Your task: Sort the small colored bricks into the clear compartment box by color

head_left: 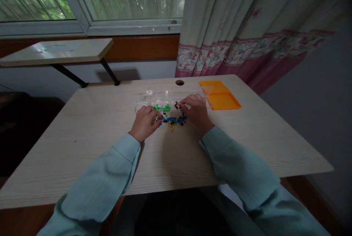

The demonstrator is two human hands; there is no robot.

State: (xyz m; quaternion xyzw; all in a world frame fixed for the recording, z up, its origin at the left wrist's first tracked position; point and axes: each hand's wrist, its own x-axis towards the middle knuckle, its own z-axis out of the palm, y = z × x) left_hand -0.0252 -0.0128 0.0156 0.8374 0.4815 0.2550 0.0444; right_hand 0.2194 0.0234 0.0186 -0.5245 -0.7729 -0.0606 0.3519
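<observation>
A small heap of blue, yellow and dark beads (173,120) lies on the light wooden table (90,133). My left hand (145,121) rests at the heap's left edge, fingers curled and pinched on tiny pieces I cannot make out. On the heap's right side, my right hand (195,108) has its fingertips pressed together over some dark beads. Just behind the heap stands a clear compartment box (153,100), and one of its cells holds green beads (161,107).
An orange lid or tray (220,95) lies at the back right of the table. A cable hole (179,82) sits near the far edge. Behind are a small side table (55,51), a window and a flowered curtain (247,26).
</observation>
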